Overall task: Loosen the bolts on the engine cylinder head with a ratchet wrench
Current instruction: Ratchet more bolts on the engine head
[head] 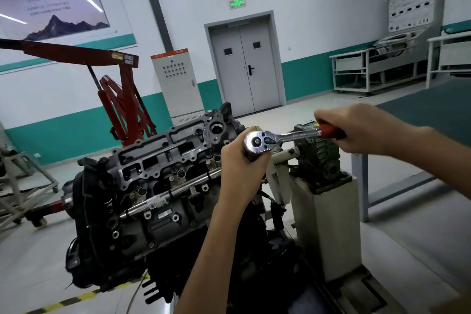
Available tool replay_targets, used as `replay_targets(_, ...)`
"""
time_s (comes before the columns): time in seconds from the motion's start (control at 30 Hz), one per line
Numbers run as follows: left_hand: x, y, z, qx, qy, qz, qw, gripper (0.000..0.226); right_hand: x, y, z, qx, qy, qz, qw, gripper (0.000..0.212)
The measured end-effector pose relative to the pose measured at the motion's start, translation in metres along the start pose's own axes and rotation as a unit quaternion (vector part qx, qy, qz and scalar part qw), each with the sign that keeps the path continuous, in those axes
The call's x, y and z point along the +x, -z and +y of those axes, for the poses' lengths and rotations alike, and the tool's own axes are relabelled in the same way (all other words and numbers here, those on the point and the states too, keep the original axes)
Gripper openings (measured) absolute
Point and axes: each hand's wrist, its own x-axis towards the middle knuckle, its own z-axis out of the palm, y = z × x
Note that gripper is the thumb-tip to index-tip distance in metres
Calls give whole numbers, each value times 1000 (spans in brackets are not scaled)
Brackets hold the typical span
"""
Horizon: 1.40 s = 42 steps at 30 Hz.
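The engine (158, 186) sits tilted on a stand, its grey cylinder head (175, 150) facing up with several bolts and open ports showing. A chrome ratchet wrench (283, 137) with a red handle lies level above the head's right end. My right hand (356, 130) grips the red handle. My left hand (244, 160) is wrapped round the socket or extension just under the ratchet head, hiding it and the bolt below.
A grey stand post (328, 224) with a green gearbox (318, 158) holds the engine at the right. A red engine crane (119, 89) stands behind at the left. A grey cabinet (175, 81), double doors (246, 69) and metal benches (377, 69) line the far walls.
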Motion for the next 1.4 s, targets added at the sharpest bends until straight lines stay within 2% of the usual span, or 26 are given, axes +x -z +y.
replay_targets(0.1,-2,2,0,-3,-4,-3,1000,41,-5,-7,-6,10,-8,8,1000,26)
replay_targets(0.2,-3,-1,1,-2,-23,8,1000,39,-42,-43,-40,125,-101,27,987,30)
replay_targets(0.3,-1,-6,0,0,-22,25,999,34,-69,-73,-110,277,-215,62,934,31)
replay_targets(0.37,-1,-7,-2,-8,-13,27,1000,37,-72,-87,-156,374,-245,127,886,36)
replay_targets(0.43,-1,-3,-6,-6,-15,21,1000,37,-67,-93,-188,437,-272,136,846,41)
replay_targets(0.47,-1,0,-6,3,-20,17,1000,38,-64,-95,-194,448,-275,137,840,39)
replay_targets(0.53,0,2,-5,16,-17,8,1000,43,-65,-95,-184,439,-270,128,847,31)
replay_targets(0.57,1,2,-4,18,-15,3,1000,44,-68,-92,-171,423,-257,112,862,29)
replay_targets(0.7,1,3,-1,25,-9,-9,1000,45,-70,-68,-95,255,-159,3,954,32)
replay_targets(0.77,1,3,-1,21,-6,-7,1000,33,-54,-45,-53,151,-106,1,983,30)
replay_targets(0.83,1,2,0,15,-6,-5,1000,19,-29,-18,-23,61,-62,0,996,29)
replay_targets(0.9,1,3,3,17,-9,-9,1000,15,-7,-2,-8,12,-24,-5,1000,25)
replay_targets(0.97,0,4,1,15,-11,-11,1000,17,-1,-1,-5,-1,-24,-4,1000,25)
replay_targets(1.03,-2,3,-1,16,-20,-2,1000,23,-17,-16,-17,41,-67,-6,997,27)
replay_targets(1.1,-3,-2,1,8,-37,12,999,27,-46,-39,-50,164,-123,-14,979,33)
replay_targets(1.13,-3,-5,2,0,-40,19,999,28,-58,-51,-73,241,-155,-12,958,36)
replay_targets(1.2,-2,-10,2,-11,-35,33,999,31,-72,-72,-124,352,-204,60,911,39)
replay_targets(1.27,-1,-9,-3,-17,-25,42,999,35,-70,-89,-166,415,-245,130,867,37)
replay_targets(1.3,-1,-6,-5,-19,-23,41,999,37,-66,-93,-182,434,-263,139,850,37)
replay_targets(1.37,0,3,-7,2,-28,25,999,41,-62,-97,-192,451,-278,140,837,35)
replay_targets(1.4,0,6,-6,18,-30,13,999,42,-63,-98,-186,444,-271,135,844,29)
